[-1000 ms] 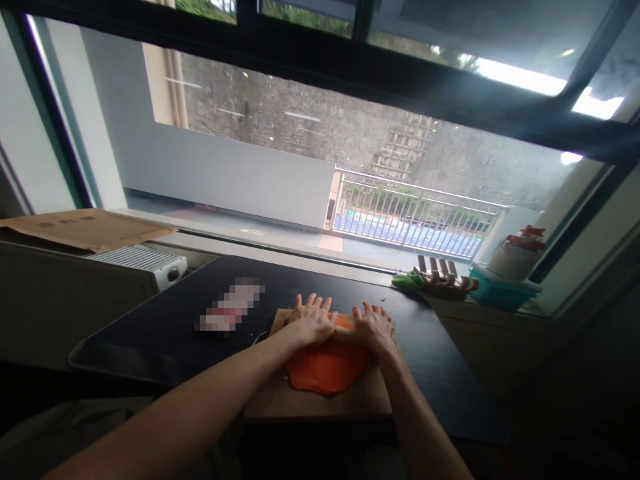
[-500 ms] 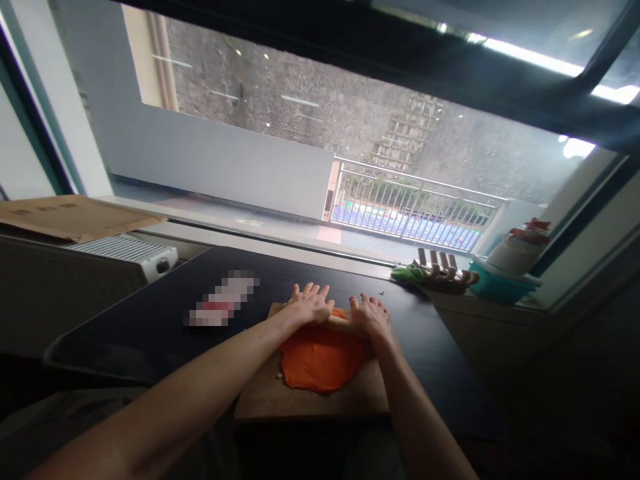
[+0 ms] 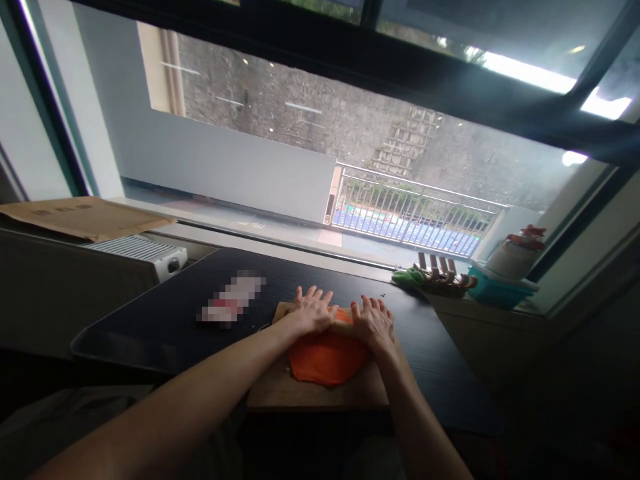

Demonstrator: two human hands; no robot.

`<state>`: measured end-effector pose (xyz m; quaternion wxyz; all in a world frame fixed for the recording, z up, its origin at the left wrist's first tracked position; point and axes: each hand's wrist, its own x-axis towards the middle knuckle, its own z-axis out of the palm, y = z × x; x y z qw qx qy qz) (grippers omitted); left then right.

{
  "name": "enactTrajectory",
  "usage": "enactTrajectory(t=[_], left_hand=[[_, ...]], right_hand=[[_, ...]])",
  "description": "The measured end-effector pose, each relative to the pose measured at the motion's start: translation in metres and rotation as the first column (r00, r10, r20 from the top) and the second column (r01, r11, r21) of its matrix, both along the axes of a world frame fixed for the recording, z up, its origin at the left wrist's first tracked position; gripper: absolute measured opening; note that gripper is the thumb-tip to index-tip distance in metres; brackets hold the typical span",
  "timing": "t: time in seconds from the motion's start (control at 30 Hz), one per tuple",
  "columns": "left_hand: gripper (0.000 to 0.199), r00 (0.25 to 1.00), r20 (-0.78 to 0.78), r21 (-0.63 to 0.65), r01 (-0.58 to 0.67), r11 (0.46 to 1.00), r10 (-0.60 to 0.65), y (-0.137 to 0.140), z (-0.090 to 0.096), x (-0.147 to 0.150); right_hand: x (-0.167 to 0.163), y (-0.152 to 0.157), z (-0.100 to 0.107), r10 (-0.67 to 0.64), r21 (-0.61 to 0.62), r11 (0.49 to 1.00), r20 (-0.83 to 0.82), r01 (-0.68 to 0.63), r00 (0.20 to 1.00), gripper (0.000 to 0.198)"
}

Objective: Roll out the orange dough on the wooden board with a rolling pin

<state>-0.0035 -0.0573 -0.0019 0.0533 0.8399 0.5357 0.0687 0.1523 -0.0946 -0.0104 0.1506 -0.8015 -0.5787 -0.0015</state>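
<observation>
A flattened sheet of orange dough [image 3: 327, 360] lies on a wooden board [image 3: 320, 397]. Across its far part rests a pale rolling pin [image 3: 344, 326], mostly covered by the hands. My left hand [image 3: 314, 312] lies palm down over the pin's left end, fingers stretched forward and apart. Over the right end, my right hand [image 3: 373, 321] presses in the same way, its fingers spread. Neither hand wraps round the pin. A strip of orange dough shows beyond the pin, between the hands.
The board sits on a dark table [image 3: 165, 327]. A blurred-out pink and white item [image 3: 233, 300] lies to the left. Along the window are a brown paper envelope [image 3: 95, 217], a green object [image 3: 407, 277], a brown rack [image 3: 445, 273] and a teal tub [image 3: 500, 283].
The camera view has shifted slightly. The rolling pin and both hands have come a little nearer over the dough, and slightly more orange shows beyond the pin. Both hands stay flat on it.
</observation>
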Motion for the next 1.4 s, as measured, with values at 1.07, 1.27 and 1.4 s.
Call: enactTrajectory(t=[1.07, 1.27, 1.4], left_hand=[[0.063, 0.989, 0.126, -0.187, -0.057, 0.981, 0.081, 0.008, 0.023, 0.016], [0.064, 0.989, 0.089, -0.208, -0.098, 0.973, 0.119, 0.018, 0.004, 0.035], [0.062, 0.997, 0.028, -0.207, -0.063, 0.976, 0.07, 0.003, 0.008, 0.029]], right_hand=[[0.005, 0.012, 0.024, 0.12, -0.086, 0.987, -0.126, -0.132, 0.985, 0.051], [0.002, 0.032, 0.003, -0.035, -0.099, 0.995, -0.136, 0.021, 0.99, 0.052], [-0.004, 0.011, 0.003, -0.022, -0.081, 0.997, -0.114, 0.013, 0.993, 0.051]])
